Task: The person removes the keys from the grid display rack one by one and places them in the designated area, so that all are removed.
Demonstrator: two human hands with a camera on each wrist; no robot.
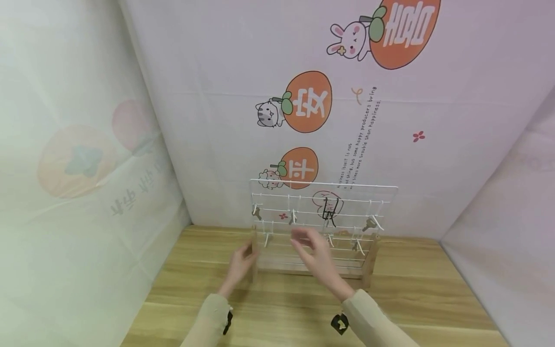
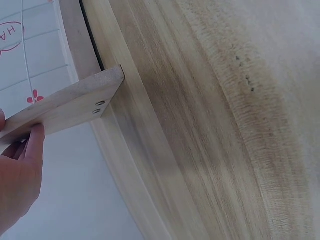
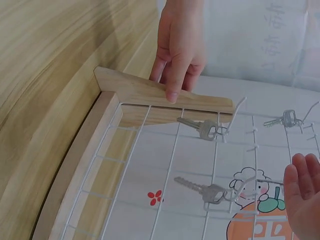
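A white wire grid rack (image 1: 323,183) stands upright in a wooden frame, with hooks on its front. My left hand (image 1: 242,264) pinches the left wooden side board (image 2: 65,102), thumb on one face and fingers on the other. In front of the grid is my right hand (image 1: 318,255), fingers loosely bent and holding nothing; it is blurred in the head view. In the right wrist view, one key (image 3: 202,128) hangs near the side board, another key (image 3: 207,193) beside it, and a third key (image 3: 287,119) farther up the grid. A key (image 1: 370,223) also hangs at the upper right.
A black hook or holder (image 1: 330,211) is fixed on the grid right of centre. The rack stands on a wood-grain table (image 1: 286,313). Behind it hangs a printed white cloth (image 1: 225,144), with more cloth at both sides.
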